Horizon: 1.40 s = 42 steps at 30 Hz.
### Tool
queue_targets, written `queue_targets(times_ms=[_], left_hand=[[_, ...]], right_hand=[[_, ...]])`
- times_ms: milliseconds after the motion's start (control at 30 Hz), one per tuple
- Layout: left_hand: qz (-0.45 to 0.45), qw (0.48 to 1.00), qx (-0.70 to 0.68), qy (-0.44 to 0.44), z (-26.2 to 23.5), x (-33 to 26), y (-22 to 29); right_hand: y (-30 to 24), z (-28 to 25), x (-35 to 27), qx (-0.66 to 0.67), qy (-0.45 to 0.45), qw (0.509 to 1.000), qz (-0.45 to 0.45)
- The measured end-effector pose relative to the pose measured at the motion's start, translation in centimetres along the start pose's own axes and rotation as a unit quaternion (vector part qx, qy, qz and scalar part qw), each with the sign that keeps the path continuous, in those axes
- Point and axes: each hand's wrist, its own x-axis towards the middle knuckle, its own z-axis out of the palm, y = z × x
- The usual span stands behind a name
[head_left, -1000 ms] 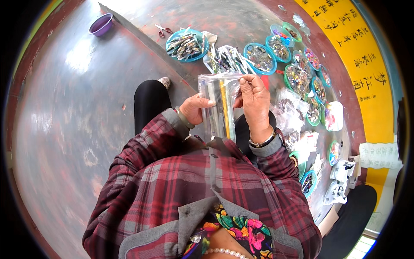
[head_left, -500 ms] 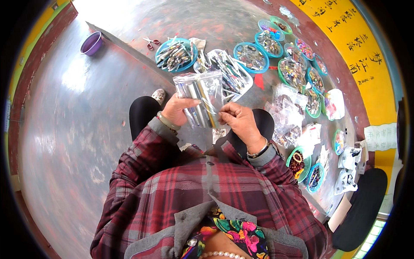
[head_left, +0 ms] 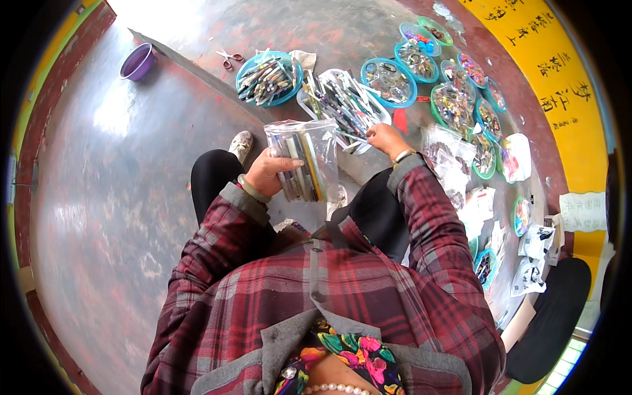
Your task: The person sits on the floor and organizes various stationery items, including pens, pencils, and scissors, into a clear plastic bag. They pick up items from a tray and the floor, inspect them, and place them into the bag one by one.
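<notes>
A clear zip bag (head_left: 324,141) with several pens upright inside is gripped by my left hand (head_left: 266,172), its thumb lying across the front. The pens are white, dark and yellowish. My right hand (head_left: 387,140) is at the near right edge of a white basket (head_left: 304,104) heaped with loose pens (head_left: 345,99). Its fingers are drawn together beside the pen ends; what they pinch, if anything, is hidden. Left of that basket stands a round blue basket (head_left: 240,69), also full of pens.
Several round baskets of small items (head_left: 454,108) spread along the right. Red-handled scissors (head_left: 228,60) lie near the blue basket. A purple basin (head_left: 137,63) sits far left. Plastic bags (head_left: 447,155) are piled beyond my right arm, and a black stool (head_left: 556,316) is at right.
My right hand has let go of the zip bag and moved forward and right to the white basket. My left hand still holds the bag in nearly the same place.
</notes>
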Motion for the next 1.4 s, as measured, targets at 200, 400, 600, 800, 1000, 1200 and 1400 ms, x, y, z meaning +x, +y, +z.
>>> queue_targets(times_ms=[200, 400, 600, 800, 1000, 1200, 1400], left_hand=[[0.009, 1.0, 0.002, 0.007, -0.3, 0.5, -0.3], [0.019, 1.0, 0.006, 0.024, -0.7, 0.5, -0.5], [0.015, 1.0, 0.003, 0.018, -0.9, 0.4, -0.4], [-0.014, 0.998, -0.002, 0.055, -1.4, 0.8, -0.9], [-0.013, 0.999, 0.025, 0.019, -1.5, 0.6, -1.2], [-0.108, 0.991, 0.079, 0.0, -1.8, 0.7, -2.0], [-0.135, 0.985, 0.097, -0.051, -2.3, 1.2, -2.8]], right_hand=[[-0.7, 2.4, 3.1, -0.114, -0.052, 0.992, 0.02], [-2.0, 3.6, 3.2, -0.194, -0.051, 0.974, 0.102], [-1.8, 4.3, 3.0, -0.192, -0.056, 0.973, 0.113], [2.6, 2.9, 3.4, -0.023, 0.03, 0.995, 0.089], [-2.1, -3.5, -2.8, 0.478, 0.214, 0.847, 0.096], [-6.0, -8.0, -9.1, 0.703, 0.302, 0.644, 0.015], [-9.6, -9.9, -10.8, 0.679, 0.261, 0.684, -0.045]])
